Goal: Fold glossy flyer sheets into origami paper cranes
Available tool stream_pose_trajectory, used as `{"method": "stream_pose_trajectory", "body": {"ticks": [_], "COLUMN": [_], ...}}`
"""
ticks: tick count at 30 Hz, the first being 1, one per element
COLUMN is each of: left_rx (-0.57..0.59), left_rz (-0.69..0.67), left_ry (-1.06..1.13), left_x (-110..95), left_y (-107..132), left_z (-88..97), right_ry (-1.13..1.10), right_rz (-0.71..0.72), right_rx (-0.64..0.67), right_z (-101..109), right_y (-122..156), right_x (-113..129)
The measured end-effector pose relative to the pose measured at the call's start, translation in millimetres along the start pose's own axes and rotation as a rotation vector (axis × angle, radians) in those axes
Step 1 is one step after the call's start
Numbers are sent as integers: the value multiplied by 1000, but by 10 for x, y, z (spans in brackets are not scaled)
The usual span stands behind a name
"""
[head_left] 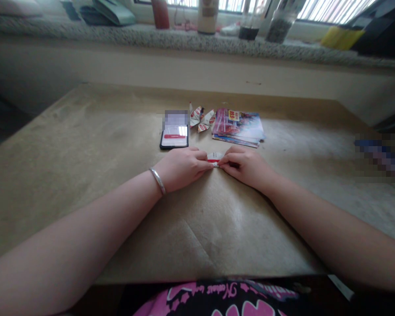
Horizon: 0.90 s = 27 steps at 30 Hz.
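My left hand [181, 166] and my right hand [246, 166] meet at the middle of the table, both pinched on a small folded piece of white and red paper [214, 157] that lies on the brown paper covering [85, 145]. A silver bangle [158, 180] circles my left wrist. Most of the folded paper is hidden by my fingers. Just beyond my hands lie folded paper cranes [201, 118], a stack of colourful leaflets [238, 126] and a phone [174, 135] with its screen lit.
A stone window ledge [184, 39] runs along the back with a red bottle [160, 14], jars [208, 16] and a green folder [113, 12]. A blurred blue object [382, 156] lies at the table's right edge.
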<state>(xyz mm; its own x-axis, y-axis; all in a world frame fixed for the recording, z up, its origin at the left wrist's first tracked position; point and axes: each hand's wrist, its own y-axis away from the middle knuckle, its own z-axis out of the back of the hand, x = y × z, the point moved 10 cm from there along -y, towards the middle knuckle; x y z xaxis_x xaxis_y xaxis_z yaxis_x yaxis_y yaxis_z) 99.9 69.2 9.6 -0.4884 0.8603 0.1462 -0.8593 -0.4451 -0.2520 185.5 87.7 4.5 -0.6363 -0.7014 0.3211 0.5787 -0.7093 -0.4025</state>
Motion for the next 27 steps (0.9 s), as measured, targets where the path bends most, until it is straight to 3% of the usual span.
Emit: {"method": "stream_pose_trajectory", "body": {"ticks": [10, 20, 27], "left_rx": [0, 90, 70], "left_rz": [10, 26, 19], "left_ry": [-42, -51, -44], "left_x": [-28, -48, -48], "left_y": [-19, -45, -40], "left_z": [15, -10, 4], "right_ry": [77, 159, 208], "right_rz": [21, 71, 74], "right_rx": [41, 59, 83], "right_z": [-12, -39, -33], "right_y": [-8, 12, 18], "right_x": [67, 120, 151]}}
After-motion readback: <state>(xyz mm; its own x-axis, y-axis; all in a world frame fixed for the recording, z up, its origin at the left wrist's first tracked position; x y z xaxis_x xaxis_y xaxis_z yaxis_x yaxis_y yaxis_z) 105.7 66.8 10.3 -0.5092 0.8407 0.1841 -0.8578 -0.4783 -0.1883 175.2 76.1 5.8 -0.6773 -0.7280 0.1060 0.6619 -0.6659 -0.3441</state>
